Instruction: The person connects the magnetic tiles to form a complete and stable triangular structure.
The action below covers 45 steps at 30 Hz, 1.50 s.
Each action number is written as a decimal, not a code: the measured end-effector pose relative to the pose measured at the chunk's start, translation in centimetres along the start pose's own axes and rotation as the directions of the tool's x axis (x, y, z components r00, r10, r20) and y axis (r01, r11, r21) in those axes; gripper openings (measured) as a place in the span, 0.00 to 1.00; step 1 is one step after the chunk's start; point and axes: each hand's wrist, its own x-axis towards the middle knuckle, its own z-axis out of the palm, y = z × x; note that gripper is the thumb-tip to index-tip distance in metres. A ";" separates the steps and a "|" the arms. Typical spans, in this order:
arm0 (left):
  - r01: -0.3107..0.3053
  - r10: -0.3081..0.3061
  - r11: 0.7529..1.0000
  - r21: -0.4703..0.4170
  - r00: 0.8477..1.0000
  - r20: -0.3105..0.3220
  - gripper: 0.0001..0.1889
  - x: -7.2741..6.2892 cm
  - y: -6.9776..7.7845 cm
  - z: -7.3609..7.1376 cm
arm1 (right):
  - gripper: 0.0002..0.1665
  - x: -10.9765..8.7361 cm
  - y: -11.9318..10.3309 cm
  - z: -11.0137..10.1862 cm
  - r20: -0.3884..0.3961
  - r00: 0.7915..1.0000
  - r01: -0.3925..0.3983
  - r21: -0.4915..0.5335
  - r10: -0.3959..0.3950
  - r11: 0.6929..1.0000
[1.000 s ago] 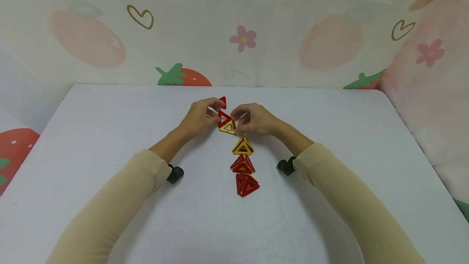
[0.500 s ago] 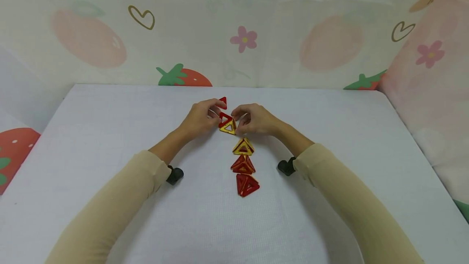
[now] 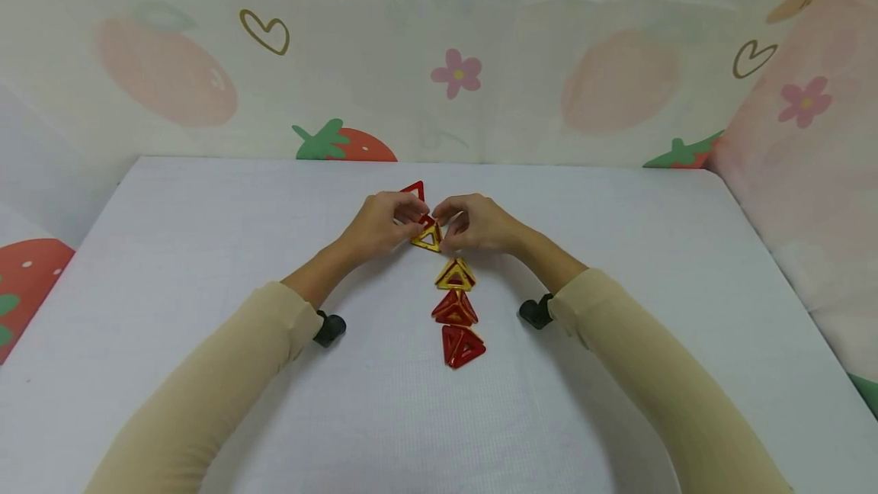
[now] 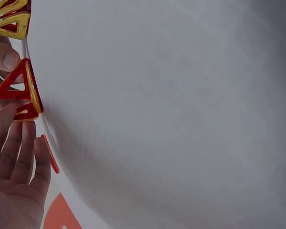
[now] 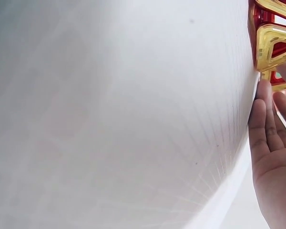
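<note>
At the table's middle, my left hand (image 3: 384, 223) pinches a red triangular magnetic tile (image 3: 426, 219) between thumb and fingers, up against a yellow triangular tile (image 3: 428, 240). From the other side, my right hand (image 3: 483, 223) holds this partly built shape with curled thumb and forefinger, and covers its right side. The left wrist view shows a red tile (image 4: 13, 91) standing upright beside a yellow edge, with the left hand's fingertips at the lower piece (image 4: 26, 112). Just beyond the left hand lies another red triangular tile (image 3: 418, 188), partly hidden.
Nearer the body, a small yellow-and-red pyramid (image 3: 456, 276) and two red pyramids, one in the middle (image 3: 455, 309) and one in front (image 3: 463, 347), stand in a row on the white table (image 3: 617, 372). A printed curtain (image 3: 521, 36) hangs behind the table's far edge.
My left hand has shifted slightly right, bringing its red tile over the yellow one and uncovering more of the far red tile. The right hand stays in place.
</note>
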 end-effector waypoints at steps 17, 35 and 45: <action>0.016 -0.017 0.999 0.044 0.999 0.028 0.12 0.1 -0.2 0.2 | 0.29 0.0 -0.1 0.0 -0.001 1.000 -0.014 -0.001 0.014 1.000; 0.002 -0.004 0.999 0.049 0.999 0.040 0.11 -0.1 -0.2 0.3 | 0.23 -0.1 -0.4 0.0 0.006 1.000 0.017 -0.031 -0.017 0.999; 0.019 -0.021 0.999 0.039 0.999 0.037 0.10 -0.2 -0.3 0.1 | 0.19 0.1 -0.4 -0.1 0.008 0.998 0.058 -0.058 -0.058 0.997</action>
